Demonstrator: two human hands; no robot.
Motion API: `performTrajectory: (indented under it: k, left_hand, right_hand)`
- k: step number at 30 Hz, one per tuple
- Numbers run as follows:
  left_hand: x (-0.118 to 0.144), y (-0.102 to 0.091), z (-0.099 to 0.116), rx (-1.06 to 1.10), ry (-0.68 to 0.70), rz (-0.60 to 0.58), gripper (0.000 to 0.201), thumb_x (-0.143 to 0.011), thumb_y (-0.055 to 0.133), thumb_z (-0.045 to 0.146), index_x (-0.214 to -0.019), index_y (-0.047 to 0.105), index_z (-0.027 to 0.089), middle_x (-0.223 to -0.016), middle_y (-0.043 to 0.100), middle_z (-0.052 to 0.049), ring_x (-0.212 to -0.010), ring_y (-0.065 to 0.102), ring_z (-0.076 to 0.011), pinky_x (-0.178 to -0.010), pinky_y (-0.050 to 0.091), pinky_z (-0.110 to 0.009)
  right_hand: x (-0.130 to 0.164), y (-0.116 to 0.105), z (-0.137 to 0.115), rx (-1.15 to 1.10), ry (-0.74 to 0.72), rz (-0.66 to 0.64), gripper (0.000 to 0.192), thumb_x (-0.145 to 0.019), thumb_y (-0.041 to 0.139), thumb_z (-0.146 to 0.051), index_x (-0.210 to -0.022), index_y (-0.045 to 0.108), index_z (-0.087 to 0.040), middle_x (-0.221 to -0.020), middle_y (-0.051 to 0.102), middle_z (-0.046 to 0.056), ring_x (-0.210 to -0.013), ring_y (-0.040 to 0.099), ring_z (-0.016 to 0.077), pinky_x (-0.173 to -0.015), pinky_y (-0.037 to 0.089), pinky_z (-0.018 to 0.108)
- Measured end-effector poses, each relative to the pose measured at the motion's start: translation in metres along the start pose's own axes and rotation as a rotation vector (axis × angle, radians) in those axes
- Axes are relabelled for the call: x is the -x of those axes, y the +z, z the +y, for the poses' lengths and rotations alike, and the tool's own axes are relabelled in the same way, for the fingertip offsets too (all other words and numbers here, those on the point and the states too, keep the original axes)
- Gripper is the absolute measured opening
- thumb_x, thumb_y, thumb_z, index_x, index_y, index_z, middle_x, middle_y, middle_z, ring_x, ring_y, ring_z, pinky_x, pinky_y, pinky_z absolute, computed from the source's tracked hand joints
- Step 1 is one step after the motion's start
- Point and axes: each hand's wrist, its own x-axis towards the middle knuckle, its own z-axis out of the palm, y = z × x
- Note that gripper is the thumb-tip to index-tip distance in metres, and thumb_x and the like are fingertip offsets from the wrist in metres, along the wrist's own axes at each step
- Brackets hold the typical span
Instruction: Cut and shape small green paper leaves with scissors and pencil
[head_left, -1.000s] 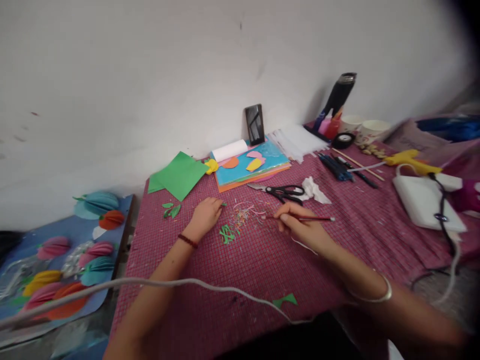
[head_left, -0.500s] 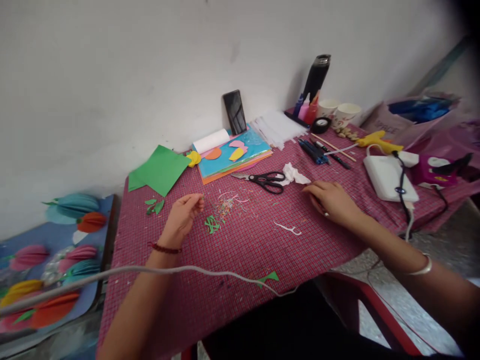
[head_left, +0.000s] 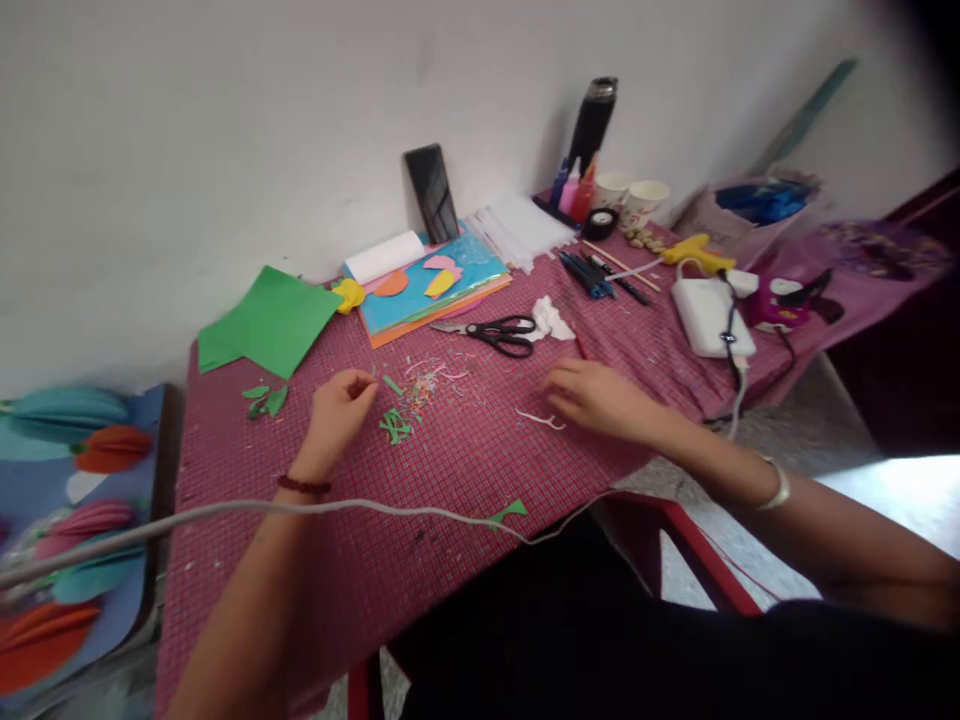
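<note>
The left hand [head_left: 336, 408] is in the middle left of the frame, raised a little over the tabletop [head_left: 480, 480], with the fingers curled and the fingertips pinched together; whether a small scrap is between them I cannot tell. Just to the right of it lie a green paper strip [head_left: 391, 384] and a small heap of green paper cuttings [head_left: 394, 427], and behind these a scatter of thin coloured paper shreds [head_left: 431, 378]. The right hand [head_left: 596, 397] is in the middle of the frame, palm down and loosely closed, low over the cloth; the image is blurred here, so I cannot tell if it holds anything. A red pencil [head_left: 580, 346] lies just behind this hand, and a white curled scrap [head_left: 538, 417] lies just to the left of it. Further back are black scissors [head_left: 498, 333] and a crumpled white tissue [head_left: 551, 318] beside them. Toward the wall stand a stack of coloured paper sheets [head_left: 431, 283], a green sheet [head_left: 270, 320] at the upper left, and a dark phone [head_left: 431, 193] leaning on the wall. At the upper right are a black bottle [head_left: 592, 120], paper cups [head_left: 634, 198], a yellow glue gun [head_left: 697, 255] and a white box [head_left: 703, 318]. A grey cable [head_left: 300, 508] crosses the front of the tabletop, between the camera and both hands.
</note>
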Motion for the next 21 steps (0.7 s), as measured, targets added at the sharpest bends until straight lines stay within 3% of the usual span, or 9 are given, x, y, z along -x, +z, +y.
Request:
performTrajectory:
  k: [4, 8, 13, 16, 21]
  left_hand:
    - [-0.021, 0.009, 0.012, -0.138, 0.14, -0.258, 0.026, -0.064, 0.06, 0.016, -0.088, 0.068, 0.021, -0.103, 0.066, -0.007, -0.105, 0.054, -0.0252, -0.1, 0.035, -0.04]
    - [-0.031, 0.015, 0.017, -0.223, 0.159, -0.344, 0.025, -0.06, 0.054, 0.009, -0.078, 0.068, 0.02, -0.092, 0.066, -0.007, -0.095, 0.057, -0.024, -0.096, 0.037, -0.038]
    - [-0.031, 0.013, 0.013, -0.174, 0.054, -0.298, 0.01, -0.058, 0.055, 0.01, -0.055, 0.059, 0.019, -0.056, 0.056, 0.0, -0.06, 0.052, -0.0168, -0.068, 0.041, -0.03]
    - [-0.02, 0.007, 0.014, -0.004, -0.028, -0.201, 0.002, -0.06, 0.061, 0.017, -0.058, 0.059, 0.017, -0.055, 0.056, 0.002, -0.054, 0.048, -0.0133, -0.058, 0.037, -0.026]
    - [0.018, 0.002, 0.024, 0.441, -0.178, -0.037, 0.021, -0.064, 0.067, 0.036, -0.066, 0.057, 0.017, -0.062, 0.058, 0.001, -0.059, 0.054, -0.0117, -0.06, 0.043, -0.025]
  right_hand:
    - [-0.004, 0.008, -0.026, 0.083, 0.058, -0.117, 0.016, -0.086, 0.052, -0.031, -0.087, 0.06, -0.016, -0.091, 0.061, 0.009, -0.079, 0.058, 0.0198, -0.072, 0.041, 0.03]
    - [-0.006, 0.013, -0.028, 0.096, 0.115, -0.192, 0.014, -0.086, 0.05, -0.027, -0.088, 0.058, -0.016, -0.092, 0.062, 0.009, -0.078, 0.059, 0.0182, -0.068, 0.038, 0.027]
    - [-0.009, 0.015, -0.027, 0.067, 0.093, -0.233, 0.012, -0.085, 0.047, -0.019, -0.08, 0.058, -0.016, -0.088, 0.064, 0.008, -0.075, 0.06, 0.0171, -0.065, 0.037, 0.027]
    - [-0.008, 0.017, -0.028, 0.09, 0.079, -0.223, 0.009, -0.082, 0.049, -0.018, -0.078, 0.057, -0.016, -0.086, 0.064, 0.008, -0.072, 0.059, 0.017, -0.065, 0.037, 0.027]
    - [-0.005, 0.025, -0.026, 0.155, 0.022, -0.18, 0.011, -0.083, 0.048, -0.018, -0.08, 0.058, -0.015, -0.087, 0.063, 0.01, -0.076, 0.059, 0.0188, -0.07, 0.038, 0.029]
